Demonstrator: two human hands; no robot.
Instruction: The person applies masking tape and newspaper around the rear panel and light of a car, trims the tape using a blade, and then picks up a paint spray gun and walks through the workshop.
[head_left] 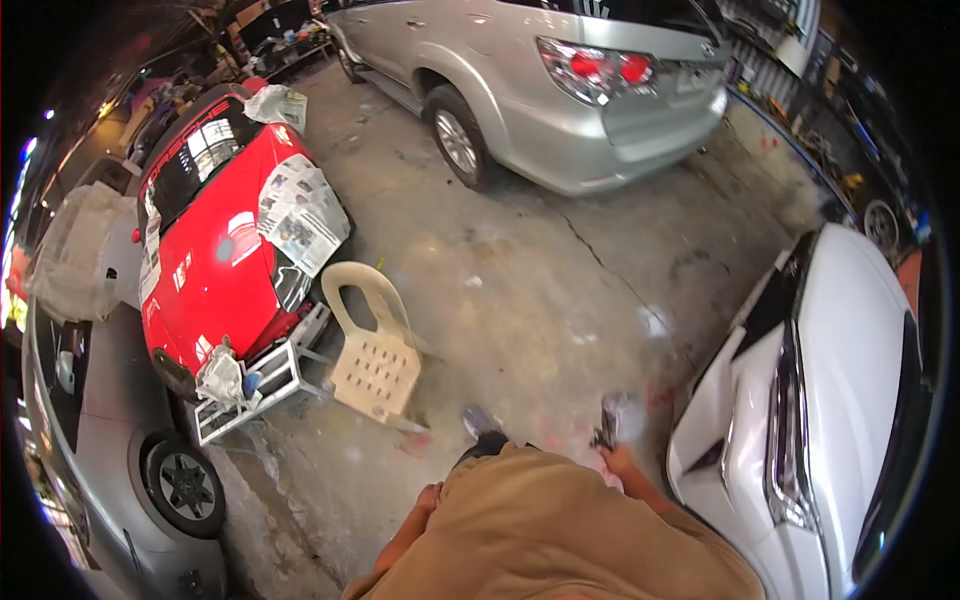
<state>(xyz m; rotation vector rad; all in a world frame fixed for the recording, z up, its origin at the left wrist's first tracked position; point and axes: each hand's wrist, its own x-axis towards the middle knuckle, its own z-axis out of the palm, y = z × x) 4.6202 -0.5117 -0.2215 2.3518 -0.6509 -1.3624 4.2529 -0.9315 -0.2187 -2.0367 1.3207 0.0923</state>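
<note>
My right hand (pixel 618 460) is closed around a small dark handheld tool (pixel 603 438), held low in front of my right side. The tool's exact kind is too small to make out, and something pinkish shows just below the hand. Beyond it, a greyish shape (pixel 622 408) shows above the floor, perhaps my right shoe. My left hand (pixel 430 497) hangs beside my brown shirt (pixel 540 520) with its fingers curled; whether it holds anything is hidden. One grey shoe (pixel 480 422) of mine stands on the concrete.
To my right stands a white car body part with a headlight (pixel 790 440). A beige plastic chair (pixel 375 365) and a white metal frame (pixel 265 390) are at left, beside a red car part (pixel 215 260) partly covered in newspaper (pixel 305 215). A grey car (pixel 110 430) and silver SUV (pixel 540 110) stand around.
</note>
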